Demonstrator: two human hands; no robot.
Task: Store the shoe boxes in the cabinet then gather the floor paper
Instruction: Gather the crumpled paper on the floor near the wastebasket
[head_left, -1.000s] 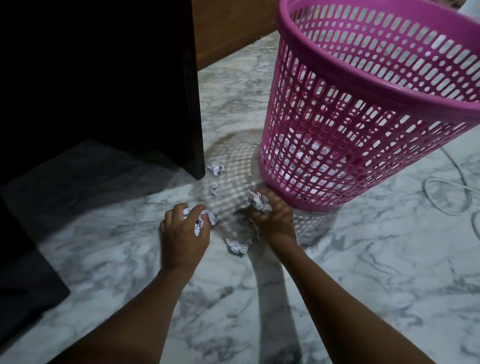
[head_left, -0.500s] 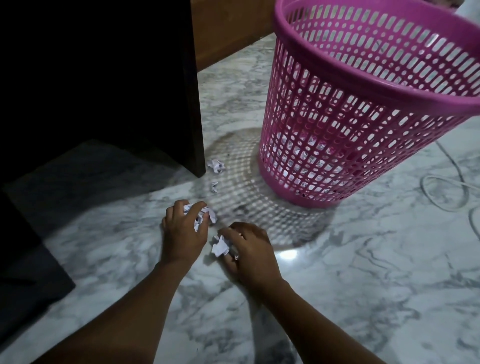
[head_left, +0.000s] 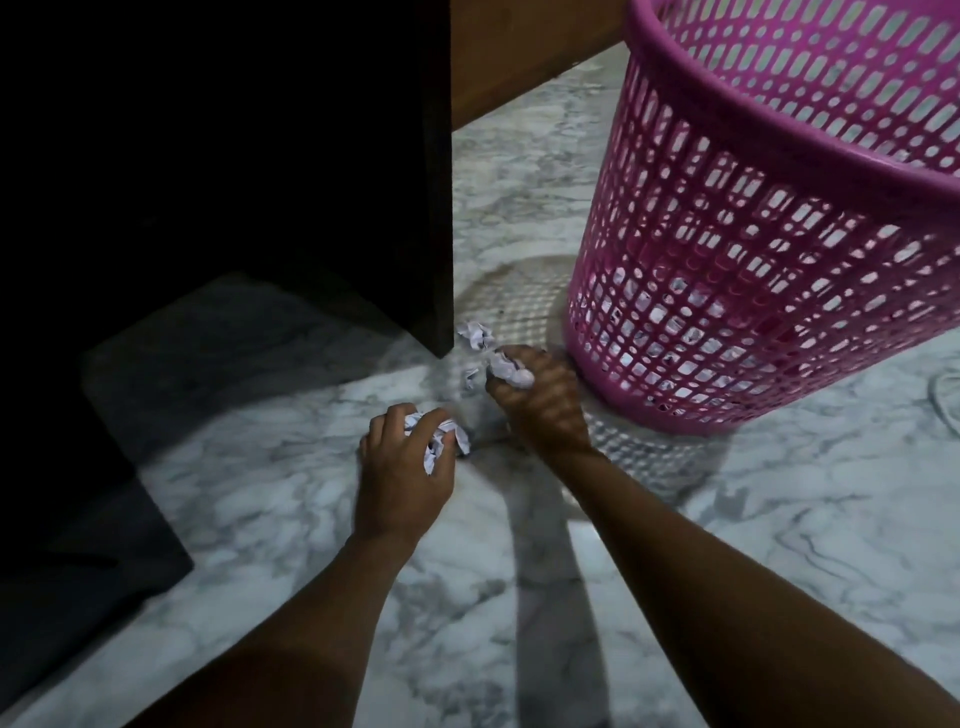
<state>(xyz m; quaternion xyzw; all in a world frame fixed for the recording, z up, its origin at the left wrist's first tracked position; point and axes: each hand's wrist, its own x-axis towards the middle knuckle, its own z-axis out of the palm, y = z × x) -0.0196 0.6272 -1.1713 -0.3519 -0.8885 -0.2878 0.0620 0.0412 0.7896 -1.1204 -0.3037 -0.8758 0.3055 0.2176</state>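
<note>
loose paper ball (head_left: 475, 335) left of pink wastebasket (head_left: 727, 312), nearest right hand (head_left: 537, 400) | it grips paper wad (head_left: 511, 370) | left hand (head_left: 402, 475) grips paper clump (head_left: 439, 441)

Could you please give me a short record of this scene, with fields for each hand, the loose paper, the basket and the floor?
left hand: grips a crumpled paper wad, low over the floor
right hand: grips a second wad, close to the basket's base
loose paper: crumpled, on the floor by the dark cabinet corner; small scrap nearby
basket: pink, perforated, upright; whitish paper seems to show through its lower holes
floor: grey-white marble
</note>
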